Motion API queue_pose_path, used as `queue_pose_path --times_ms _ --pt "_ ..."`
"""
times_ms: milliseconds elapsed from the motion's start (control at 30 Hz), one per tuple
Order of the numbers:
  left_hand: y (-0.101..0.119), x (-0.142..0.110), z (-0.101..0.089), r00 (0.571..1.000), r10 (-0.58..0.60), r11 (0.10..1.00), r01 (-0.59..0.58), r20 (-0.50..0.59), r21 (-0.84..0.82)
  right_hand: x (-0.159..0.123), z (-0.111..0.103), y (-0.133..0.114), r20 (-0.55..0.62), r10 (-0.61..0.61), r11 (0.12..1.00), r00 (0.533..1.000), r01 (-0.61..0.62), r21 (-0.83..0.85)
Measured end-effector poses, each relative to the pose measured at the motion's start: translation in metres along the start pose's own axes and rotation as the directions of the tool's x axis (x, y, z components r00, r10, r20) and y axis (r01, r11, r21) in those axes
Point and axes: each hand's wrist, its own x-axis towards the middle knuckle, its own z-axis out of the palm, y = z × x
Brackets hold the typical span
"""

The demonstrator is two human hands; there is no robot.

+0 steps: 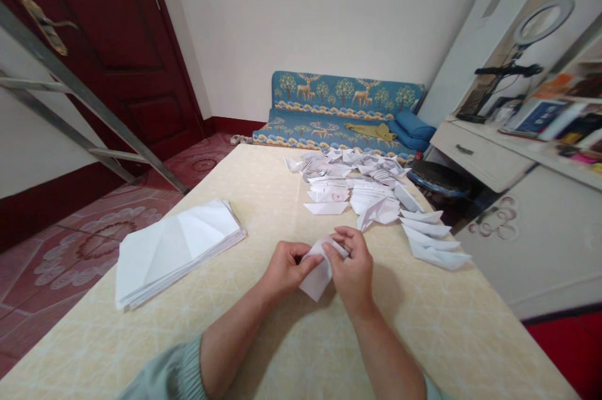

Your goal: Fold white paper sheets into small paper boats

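Between my two hands is a small folded piece of white paper (pixel 318 281), held just above the table. My left hand (pixel 286 267) pinches its left side, thumb on top. On the right side my right hand (pixel 352 262) grips it with the thumb pressed on the paper and the fingers curled behind. The fold's far side is partly hidden by my fingers. Beyond my hands lie many folded paper boats (pixel 328 194), some with print on them. A separate row of white paper boats (pixel 430 237) sits to the right.
A stack of white paper sheets (pixel 179 249) lies on the table's left side. The table (pixel 263 187) has a pale yellow patterned cover. A blue sofa (pixel 324 118) stands behind it, a metal ladder (pixel 89 99) at left, and a white cabinet (pixel 531 218) at right.
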Motion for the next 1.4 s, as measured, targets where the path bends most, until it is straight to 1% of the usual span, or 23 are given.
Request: queue_pose_path --times_ms 33,67,133,167,233,333,467,567,700,767,800,900,967,1000,1067,1133,1200,1267,1300,1400 --pt "-0.001 0.000 0.000 0.999 -0.024 0.998 0.022 -0.028 -0.052 0.001 0.000 0.001 -0.006 0.073 0.995 0.997 -0.072 0.074" --pt "-0.002 0.001 -0.001 0.997 -0.042 0.995 0.036 -0.061 -0.095 0.003 0.001 0.002 0.016 0.146 0.978 0.989 -0.147 0.146" --pt "-0.004 0.002 -0.002 0.991 -0.056 0.989 0.038 -0.125 -0.142 0.004 0.003 0.005 0.126 0.262 0.924 0.957 -0.287 0.252" --pt "-0.004 0.002 -0.002 0.988 -0.051 0.989 0.029 -0.149 -0.146 0.003 0.004 0.006 0.183 0.297 0.896 0.937 -0.339 0.286" --pt "-0.004 0.003 -0.002 0.985 -0.036 0.990 0.011 -0.171 -0.141 0.001 0.007 0.009 0.233 0.324 0.862 0.917 -0.388 0.327" --pt "-0.003 0.003 -0.002 0.983 -0.033 0.991 0.009 -0.179 -0.136 -0.004 0.010 0.011 0.202 0.342 0.847 0.918 -0.394 0.356" --pt "-0.004 0.003 0.000 0.983 -0.048 0.990 0.023 -0.178 -0.140 -0.006 0.009 0.015 0.136 0.336 0.861 0.932 -0.362 0.356" --pt "-0.006 0.004 0.001 0.983 -0.058 0.989 0.032 -0.175 -0.147 -0.005 0.009 0.017 0.126 0.330 0.862 0.935 -0.353 0.363" --pt "-0.007 0.004 0.001 0.982 -0.062 0.988 0.036 -0.176 -0.148 -0.005 0.011 0.018 0.129 0.394 0.809 0.910 -0.410 0.422" --pt "-0.007 0.003 0.001 0.985 -0.068 0.987 0.043 -0.156 -0.156 -0.005 0.010 0.018 0.132 0.426 0.787 0.895 -0.439 0.434" --pt "-0.007 0.002 0.001 0.988 -0.070 0.986 0.048 -0.136 -0.159 -0.004 0.010 0.018 0.124 0.434 0.785 0.892 -0.442 0.434" --pt "-0.007 0.002 0.002 0.994 -0.074 0.986 0.060 -0.084 -0.156 -0.003 0.008 0.018 0.050 0.453 0.801 0.890 -0.431 0.416" --pt "-0.008 0.002 0.002 0.993 -0.070 0.987 0.056 -0.090 -0.150 -0.003 0.007 0.018 0.035 0.464 0.805 0.885 -0.438 0.399" --pt "-0.008 0.003 0.002 0.991 -0.063 0.988 0.046 -0.114 -0.145 -0.002 0.008 0.018 0.063 0.460 0.807 0.886 -0.446 0.387" --pt "-0.008 0.004 0.001 0.979 -0.040 0.992 0.015 -0.201 -0.124 -0.003 0.011 0.017 0.190 0.420 0.811 0.887 -0.461 0.361" --pt "-0.010 0.006 -0.001 0.949 -0.025 0.994 -0.009 -0.313 -0.105 -0.004 0.015 0.015 0.330 0.356 0.815 0.874 -0.464 0.349" --pt "-0.011 0.007 -0.002 0.912 -0.024 0.994 -0.020 -0.409 -0.104 -0.005 0.019 0.013 0.412 0.314 0.802 0.855 -0.471 0.367" --pt "-0.013 0.008 -0.001 0.889 -0.027 0.992 -0.032 -0.458 -0.120 -0.006 0.021 0.011 0.417 0.307 0.796 0.855 -0.471 0.380" --pt "-0.013 0.008 -0.001 0.888 -0.029 0.991 -0.035 -0.460 -0.131 -0.006 0.021 0.011 0.400 0.310 0.806 0.863 -0.462 0.371" --pt "-0.014 0.009 0.001 0.920 -0.051 0.985 -0.019 -0.389 -0.173 -0.005 0.018 0.013 0.300 0.316 0.872 0.900 -0.400 0.282"
